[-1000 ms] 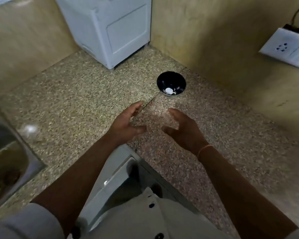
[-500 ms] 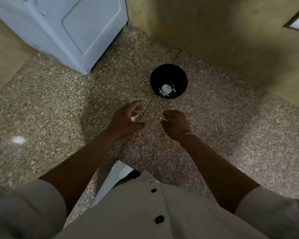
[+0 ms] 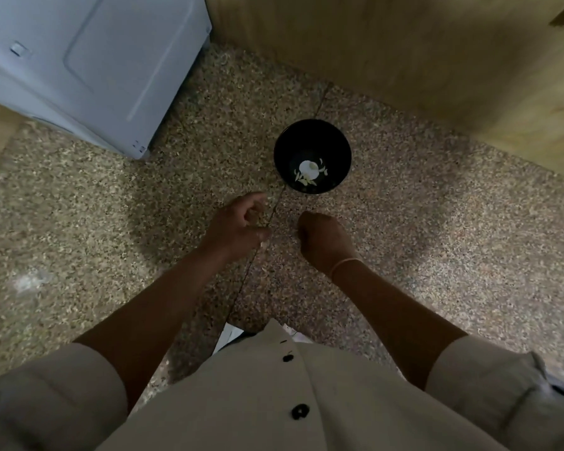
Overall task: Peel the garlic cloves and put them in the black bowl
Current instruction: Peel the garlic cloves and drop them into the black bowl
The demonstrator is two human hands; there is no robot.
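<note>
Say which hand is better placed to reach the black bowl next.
Right, probably. The right hand sits just short of the black bowl, almost in line with it; the left hand lies further off to the side. Both have curled fingers; what they hold is unclear.

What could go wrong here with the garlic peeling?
The black bowl holds papery peel scraps beside the white garlic piece, so skins may mix with cloves. The left hand and right hand are curled over the speckled counter, where a dropped pale bit could be hard to spot.
</note>
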